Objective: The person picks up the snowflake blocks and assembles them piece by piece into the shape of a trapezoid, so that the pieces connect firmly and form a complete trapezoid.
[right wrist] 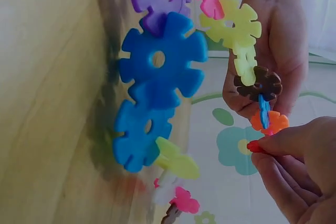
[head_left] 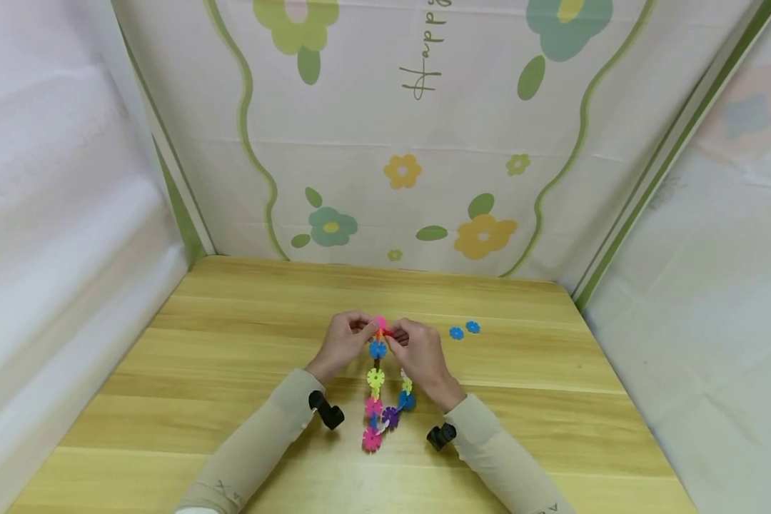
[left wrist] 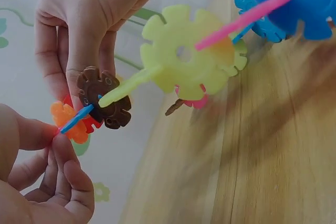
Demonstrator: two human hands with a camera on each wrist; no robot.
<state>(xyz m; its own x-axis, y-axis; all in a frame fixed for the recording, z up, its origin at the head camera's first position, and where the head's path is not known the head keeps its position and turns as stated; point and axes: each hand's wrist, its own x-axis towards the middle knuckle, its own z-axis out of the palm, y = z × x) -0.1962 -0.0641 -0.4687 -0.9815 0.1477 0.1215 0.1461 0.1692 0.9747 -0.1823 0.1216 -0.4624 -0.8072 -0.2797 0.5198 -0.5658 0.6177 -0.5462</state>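
Observation:
A chain of notched plastic snowflake discs (head_left: 375, 378) in yellow, blue, pink, purple and other colours runs between my forearms and bends back on itself. At its far end my left hand (head_left: 343, 344) pinches a pink disc (head_left: 380, 323) between thumb and finger. Beside it, my right hand (head_left: 422, 357) pinches a red disc (right wrist: 255, 146) close to the orange disc (right wrist: 275, 122); whether the red one is slotted in cannot be told. A brown disc (left wrist: 105, 98) and a blue one (left wrist: 76, 118) follow along the chain. Fingertips hide much of the pink disc.
Two loose blue discs (head_left: 465, 330) lie on the wooden table (head_left: 263, 300), to the right of my right hand. White fabric with printed flowers (head_left: 482, 235) stands behind the table, and white cloth sides (head_left: 58, 235) flank it. A small black camera is on each wrist.

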